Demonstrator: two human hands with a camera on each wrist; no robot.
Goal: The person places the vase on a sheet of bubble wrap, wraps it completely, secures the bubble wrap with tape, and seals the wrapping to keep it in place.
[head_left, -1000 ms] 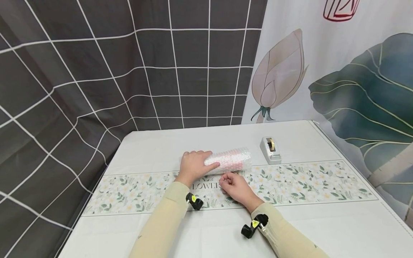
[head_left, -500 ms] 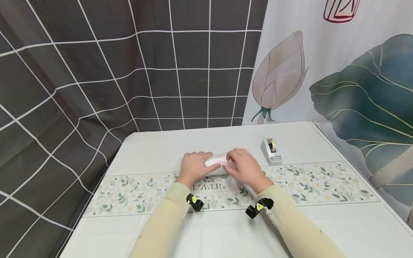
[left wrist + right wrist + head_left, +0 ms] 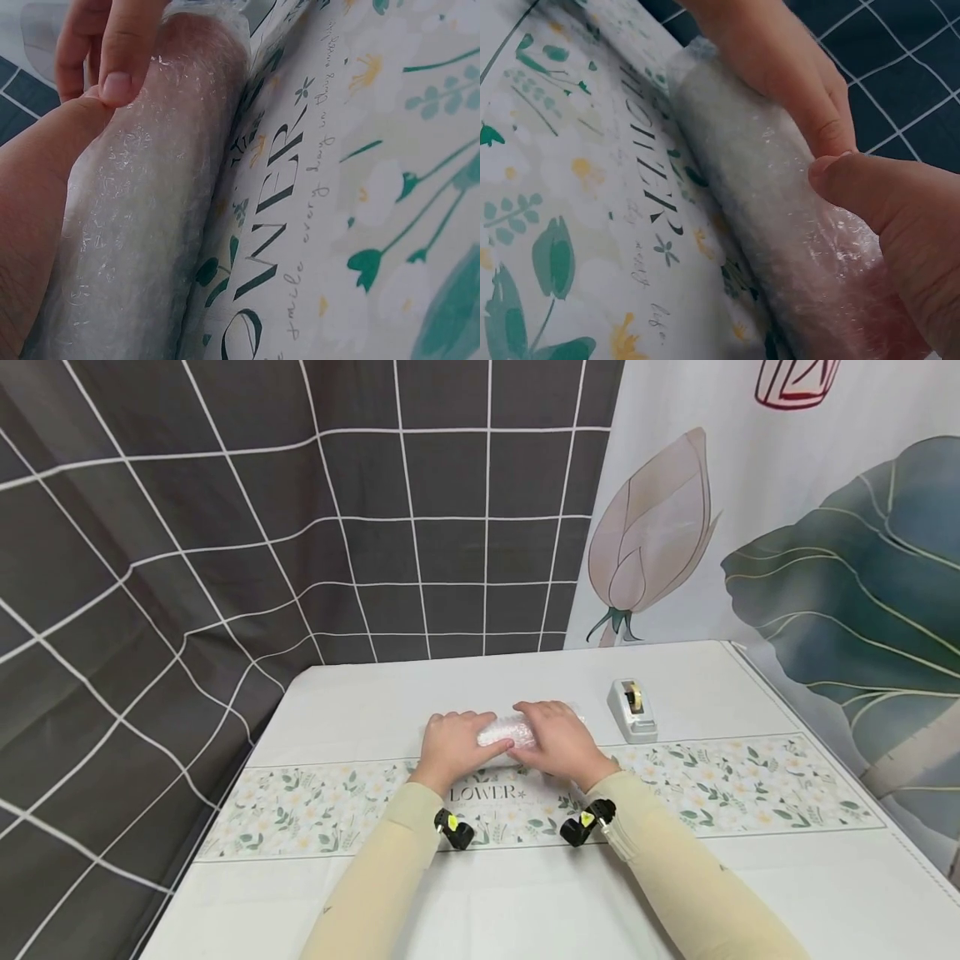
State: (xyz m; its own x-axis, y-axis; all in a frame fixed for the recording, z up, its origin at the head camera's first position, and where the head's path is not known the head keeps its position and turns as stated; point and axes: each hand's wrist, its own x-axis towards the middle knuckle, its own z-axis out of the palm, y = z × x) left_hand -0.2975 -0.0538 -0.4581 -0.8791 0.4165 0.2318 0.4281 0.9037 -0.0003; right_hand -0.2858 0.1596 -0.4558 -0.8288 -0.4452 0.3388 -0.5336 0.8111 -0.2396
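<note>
A cylinder-shaped bundle in clear bubble wrap (image 3: 506, 732) lies across the table, pinkish toward its right end. My left hand (image 3: 453, 745) grips its left part from above, thumb along the near side. Over the right part lies my right hand (image 3: 558, 739), its fingers curved round the wrap. The two thumb tips come close together at the middle of the bundle. In the left wrist view the bubble wrap (image 3: 142, 210) looks layered and shiny. In the right wrist view the right thumb (image 3: 870, 187) rests on the wrap, touching or nearly touching the left thumb. What is inside is blurred by the wrap.
A white tape dispenser (image 3: 632, 712) with a yellowish roll stands on the table to the right, behind the bundle. A floral printed strip (image 3: 712, 785) runs across the white tablecloth (image 3: 360, 702). Dark checked cloth (image 3: 450, 552) hangs behind and to the left.
My right hand has moved from the near side of the bundle up onto its right part, and now covers the pink area. The left hand has stayed in place.
</note>
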